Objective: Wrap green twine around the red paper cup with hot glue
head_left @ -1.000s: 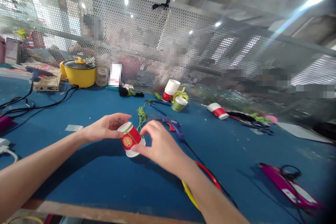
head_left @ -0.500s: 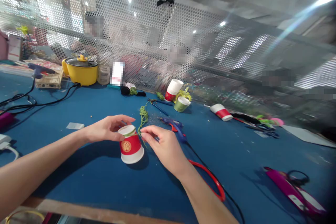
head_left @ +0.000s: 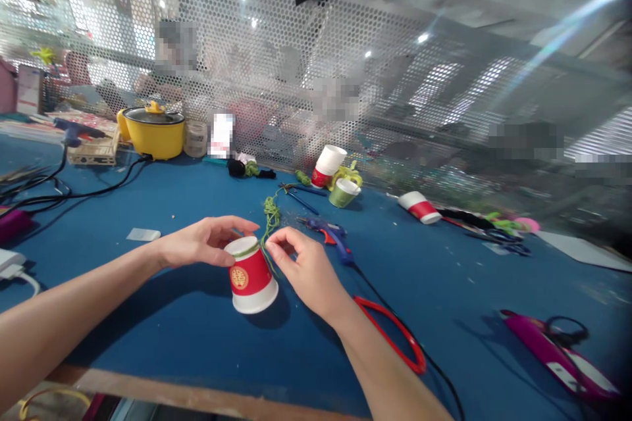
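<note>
A red and white paper cup with a gold emblem is upside down, tilted a little, above the blue table. Green yarn circles its narrow top end. My left hand grips the cup near that end, thumb on the front and fingers behind. Just right of the cup, my right hand has thumb and forefinger pinched on the green yarn strand. From there the strand runs up to a loose green yarn tangle on the table.
Beyond my right hand lies a blue glue gun with a black cord. Paper cups, a green-wrapped cup and a fallen cup are farther back. A purple power strip lies right, a yellow pot back left.
The cup has shifted slightly right and tipped, so its top end shows differently. The green yarn now lies visibly around the front of that end. Both hands remain close to it.
</note>
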Tool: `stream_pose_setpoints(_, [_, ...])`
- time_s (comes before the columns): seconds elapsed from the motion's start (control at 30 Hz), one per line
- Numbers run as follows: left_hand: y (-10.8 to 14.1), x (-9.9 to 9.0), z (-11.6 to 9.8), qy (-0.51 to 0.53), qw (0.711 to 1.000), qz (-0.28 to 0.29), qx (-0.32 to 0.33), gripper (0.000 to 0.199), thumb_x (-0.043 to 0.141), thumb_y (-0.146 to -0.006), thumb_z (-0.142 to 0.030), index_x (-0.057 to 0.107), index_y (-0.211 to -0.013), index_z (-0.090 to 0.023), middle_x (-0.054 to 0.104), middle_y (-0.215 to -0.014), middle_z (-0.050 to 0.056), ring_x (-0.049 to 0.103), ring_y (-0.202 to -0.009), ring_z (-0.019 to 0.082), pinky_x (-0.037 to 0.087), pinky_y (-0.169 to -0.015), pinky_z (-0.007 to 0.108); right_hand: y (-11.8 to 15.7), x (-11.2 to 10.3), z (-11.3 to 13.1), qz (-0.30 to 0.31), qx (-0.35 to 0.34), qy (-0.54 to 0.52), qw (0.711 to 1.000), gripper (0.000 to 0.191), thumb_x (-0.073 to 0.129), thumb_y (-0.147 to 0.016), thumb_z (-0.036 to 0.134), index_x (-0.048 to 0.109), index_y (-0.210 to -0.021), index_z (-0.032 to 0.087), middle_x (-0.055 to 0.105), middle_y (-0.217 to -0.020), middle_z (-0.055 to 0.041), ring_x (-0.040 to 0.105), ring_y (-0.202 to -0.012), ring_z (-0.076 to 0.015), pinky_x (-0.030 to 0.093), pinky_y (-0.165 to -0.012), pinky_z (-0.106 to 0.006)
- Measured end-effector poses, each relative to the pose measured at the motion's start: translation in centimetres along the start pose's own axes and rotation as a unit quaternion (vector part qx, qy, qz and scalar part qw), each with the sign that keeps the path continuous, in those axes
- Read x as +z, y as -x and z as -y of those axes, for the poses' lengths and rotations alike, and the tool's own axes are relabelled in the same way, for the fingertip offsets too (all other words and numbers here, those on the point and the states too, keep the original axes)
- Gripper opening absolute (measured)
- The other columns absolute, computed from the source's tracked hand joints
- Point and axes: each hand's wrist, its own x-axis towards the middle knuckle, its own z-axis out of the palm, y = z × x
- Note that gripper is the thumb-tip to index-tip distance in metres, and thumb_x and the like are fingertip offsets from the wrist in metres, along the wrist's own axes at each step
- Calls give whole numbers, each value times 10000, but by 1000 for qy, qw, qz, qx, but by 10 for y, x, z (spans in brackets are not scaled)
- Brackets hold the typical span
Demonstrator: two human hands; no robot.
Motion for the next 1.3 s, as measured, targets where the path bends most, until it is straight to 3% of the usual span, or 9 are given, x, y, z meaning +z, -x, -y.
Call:
stream_pose_setpoints(0.23, [0, 1, 1, 19, 1000, 19, 8, 556, 702, -663, -187, 490, -1177, -180, 605, -1124, 115, 562, -1005, 235, 410, -863, 360, 0, 4, -1, 15, 31, -62, 997, 124, 475, -837, 245, 537, -749, 183, 595, -749, -23, 562, -696, -144, 456, -629, -253])
stream_pose_setpoints(0.4, [-2, 1, 3, 44, 999, 13, 18, 539, 711, -654, -179, 511, -1154, -181, 606, -1111, 107, 565, -995, 227, 412, -861, 358, 4, 18, -2, 10, 74, -106, 992, 157, 404, -873, 308, 464, -778, 198, 568, -722, -17, 549, -633, -143, 447, -558, -254])
stream_pose_setpoints(0.53, [-3, 6, 5, 45, 998, -24, 29, 513, 721, -647, -179, 532, -1125, -191, 599, -1088, 77, 563, -974, 201, 412, -859, 341, 8, 32, -3, -57, 91, -87, 990, 153, 350, -890, 307, 403, -779, 216, 547, -698, -7, 549, -627, -151, 437, -557, -265])
stream_pose_setpoints(0.7, [-6, 19, 10, 32, 991, -112, 63, 536, 715, -659, -179, 507, -1151, -228, 577, -1113, 66, 544, -1004, 205, 415, -872, 364, 8, 36, -4, -110, 107, -86, 984, 154, 333, -894, 308, 389, -779, 222, 522, -674, 1, 527, -590, -144, 426, -520, -256])
stream_pose_setpoints(1.03, [-7, 38, 14, 70, 978, -180, 72, 565, 748, -619, -228, 495, -1125, -218, 557, -1068, 57, 541, -971, 210, 426, -848, 346, 7, 35, -1, -123, 116, -77, 983, 168, 323, -899, 320, 391, -782, 220, 541, -683, -10, 530, -602, -151, 433, -529, -262])
stream_pose_setpoints(1.3, [-7, 40, 15, 28, 977, -202, 61, 604, 730, -628, -251, 458, -1167, -231, 551, -1041, 48, 537, -952, 203, 411, -841, 333, 9, 37, 0, -133, 52, -11, 990, 141, 318, -908, 283, 428, -878, 200, 594, -845, -79, 583, -757, -188, 458, -649, -315])
